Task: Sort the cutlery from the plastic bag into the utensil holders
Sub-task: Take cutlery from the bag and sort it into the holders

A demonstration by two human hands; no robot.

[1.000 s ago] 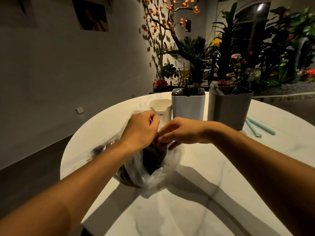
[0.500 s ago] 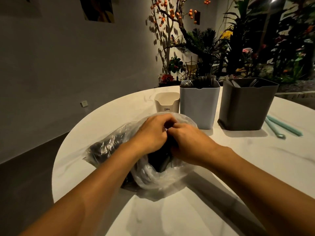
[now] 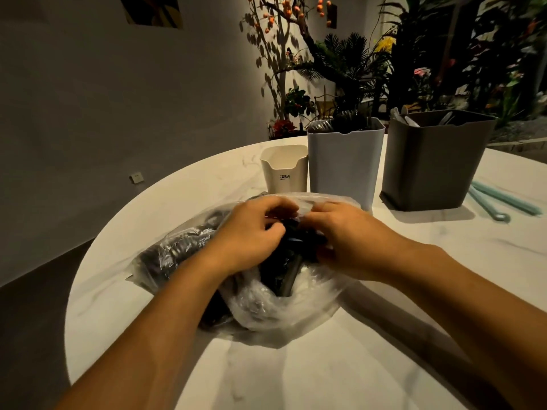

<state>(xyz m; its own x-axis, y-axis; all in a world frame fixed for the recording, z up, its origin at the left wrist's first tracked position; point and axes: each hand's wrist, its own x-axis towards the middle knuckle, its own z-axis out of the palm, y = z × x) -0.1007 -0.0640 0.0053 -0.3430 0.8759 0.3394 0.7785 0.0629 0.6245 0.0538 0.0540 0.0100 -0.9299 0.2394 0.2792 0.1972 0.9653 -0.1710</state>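
White marble table (image 3: 325, 365); clear crumpled plastic bag (image 3: 266, 309), black cutlery (image 3: 288, 270) inside.

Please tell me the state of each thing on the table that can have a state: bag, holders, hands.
plastic bag: open at the top, dark cutlery inside
small cream holder: upright, looks empty
white holder: upright, dark cutlery inside
grey holder: upright, light cutlery inside
left hand: at the bag's mouth
right hand: at the bag's mouth

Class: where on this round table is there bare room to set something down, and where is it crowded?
Free: white marble table nearest the camera, and right of the clear plastic bag. Crowded: the back, with cream holder, pale grey holder, dark grey holder.
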